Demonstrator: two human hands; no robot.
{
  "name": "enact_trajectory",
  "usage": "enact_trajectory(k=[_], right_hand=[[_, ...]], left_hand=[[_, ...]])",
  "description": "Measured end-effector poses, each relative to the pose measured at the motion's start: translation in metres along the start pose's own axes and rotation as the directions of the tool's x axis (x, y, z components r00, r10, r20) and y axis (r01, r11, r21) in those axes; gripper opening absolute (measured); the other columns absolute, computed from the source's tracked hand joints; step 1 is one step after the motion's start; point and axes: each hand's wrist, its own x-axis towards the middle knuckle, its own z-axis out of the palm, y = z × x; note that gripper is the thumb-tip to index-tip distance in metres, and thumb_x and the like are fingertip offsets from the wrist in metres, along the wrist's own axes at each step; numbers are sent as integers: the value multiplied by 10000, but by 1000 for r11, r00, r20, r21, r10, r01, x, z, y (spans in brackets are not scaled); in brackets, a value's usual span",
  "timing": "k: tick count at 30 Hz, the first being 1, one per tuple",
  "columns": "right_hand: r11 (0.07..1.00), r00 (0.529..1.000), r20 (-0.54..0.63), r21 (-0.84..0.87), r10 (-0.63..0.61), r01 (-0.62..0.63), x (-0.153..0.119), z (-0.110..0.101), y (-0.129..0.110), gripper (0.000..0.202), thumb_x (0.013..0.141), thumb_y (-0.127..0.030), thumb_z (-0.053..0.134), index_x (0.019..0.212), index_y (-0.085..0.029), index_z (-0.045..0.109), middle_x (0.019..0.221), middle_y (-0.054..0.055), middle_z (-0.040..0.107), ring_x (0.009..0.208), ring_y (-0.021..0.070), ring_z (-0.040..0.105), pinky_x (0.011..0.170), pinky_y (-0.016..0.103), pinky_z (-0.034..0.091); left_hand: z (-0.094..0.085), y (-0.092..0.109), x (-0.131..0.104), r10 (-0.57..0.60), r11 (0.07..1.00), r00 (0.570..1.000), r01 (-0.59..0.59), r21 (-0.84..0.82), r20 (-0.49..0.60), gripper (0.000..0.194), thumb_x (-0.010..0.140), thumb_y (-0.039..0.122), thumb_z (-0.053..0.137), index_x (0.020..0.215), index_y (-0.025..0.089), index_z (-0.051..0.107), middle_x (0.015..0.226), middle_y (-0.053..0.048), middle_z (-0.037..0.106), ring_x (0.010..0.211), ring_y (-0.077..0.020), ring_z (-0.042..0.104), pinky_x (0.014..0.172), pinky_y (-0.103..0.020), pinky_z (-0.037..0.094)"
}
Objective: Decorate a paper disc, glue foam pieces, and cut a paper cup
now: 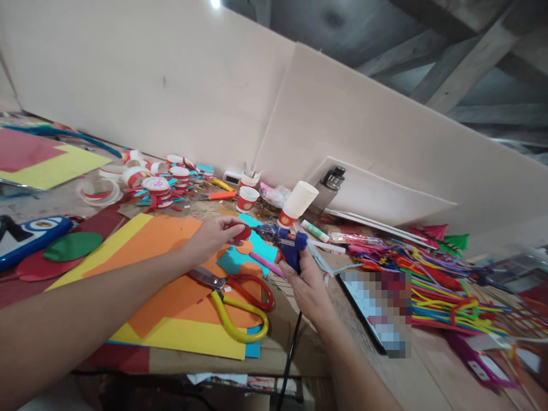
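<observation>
My right hand [306,279] is wrapped round the handle of a blue glue gun [287,242], whose nozzle points left. A black cord hangs down from that hand. Between the pinched fingers of my left hand [218,235] is a small red paper piece [245,233], right by the nozzle; the fingers cover part of it. Below both hands, scissors [220,291] with one red and one yellow handle lie on orange sheets [171,297]. A purple stick [266,264], an orange disc [244,246] and cut turquoise paper [231,261] lie beneath the glue gun.
Decorated paper cups [157,193] crowd the back left. A cup stack [299,201] and a bottle [329,191] stand by the wall. To the right lie a phone [368,311] and colourful pipe cleaners [449,302]. Green and red paper circles [73,245] are at the left.
</observation>
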Motion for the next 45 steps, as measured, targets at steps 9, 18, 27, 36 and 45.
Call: enact_trajectory(k=[9, 18, 27, 36, 45], right_hand=[[981, 991, -55, 157, 125, -115, 2, -1, -2, 232, 829, -348, 555, 1020, -217, 564, 861, 16, 630, 698, 148, 542, 676, 278, 452], [846, 842, -359, -205, 402, -492, 35, -20, 52, 217, 780, -374, 493, 847, -187, 582, 791, 68, 662, 733, 218, 614, 626, 307, 467], [738, 845, -454, -459, 284, -494, 35, -24, 61, 245, 735, -336, 625, 860, -126, 618, 997, 229, 626, 1059, 365, 552, 918, 491, 386], [969, 987, -108, -229, -119, 92, 20, 22, -6, 201, 872, -351, 530, 998, -202, 579, 1033, 72, 609, 949, 202, 542, 875, 363, 414], [983, 998, -48, -179, -47, 38, 16, 34, -19, 49, 817, -242, 566, 803, -206, 596, 876, 37, 626, 888, 189, 553, 815, 337, 406]], left_hand=[[2, 5, -2, -4, 999, 1000, 3, -51, -16, 280, 759, 434, 669, 851, 170, 686, 855, -48, 699, 806, -170, 662, 761, -301, 547], [7, 4, -5, -74, 990, 997, 76, -119, 25, 299, 714, 420, 721, 833, 154, 653, 820, -44, 697, 685, -148, 667, 691, -296, 560], [14, 12, -11, -120, 977, 989, 133, -166, 86, 298, 685, 377, 753, 777, 137, 602, 765, -61, 702, 698, -167, 676, 665, -297, 553], [19, 11, -14, -93, 993, 992, 100, -68, 91, 276, 703, 381, 723, 762, 137, 609, 731, -34, 671, 684, -157, 651, 646, -296, 544], [24, 4, -16, -51, 997, 977, 39, 60, 208, 242, 740, 375, 688, 756, 154, 591, 696, -24, 671, 637, -149, 648, 632, -284, 522]])
